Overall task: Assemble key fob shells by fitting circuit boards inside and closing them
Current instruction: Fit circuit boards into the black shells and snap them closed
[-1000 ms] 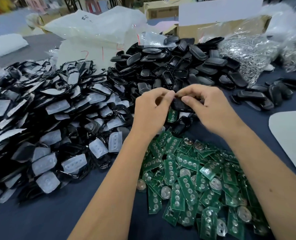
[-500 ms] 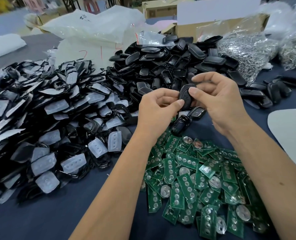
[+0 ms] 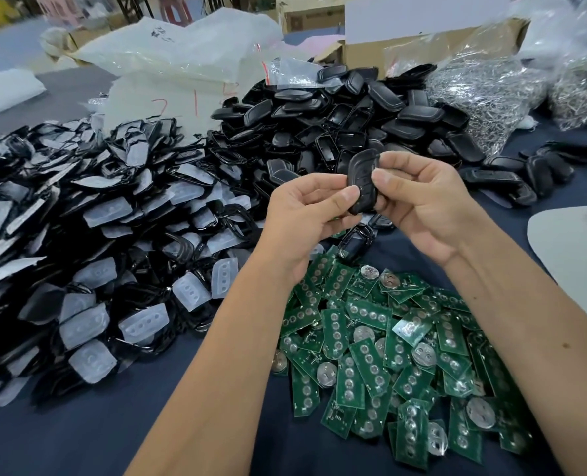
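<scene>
A: What lies on your dark blue cloth-covered worktop (image 3: 79, 438)?

B: Largest, at its left edge, black frames with translucent rubber pads (image 3: 89, 242); at the far edge, black plastic shell halves (image 3: 347, 115); near you, green rectangular circuit boards (image 3: 398, 359).

A: And your hands?

B: Your left hand (image 3: 306, 218) and right hand (image 3: 422, 197) both pinch one black oval key fob shell (image 3: 360, 176), upright above the boards.

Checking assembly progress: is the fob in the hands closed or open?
Closed: the fob shows one smooth black outside, no green board visible.
</scene>
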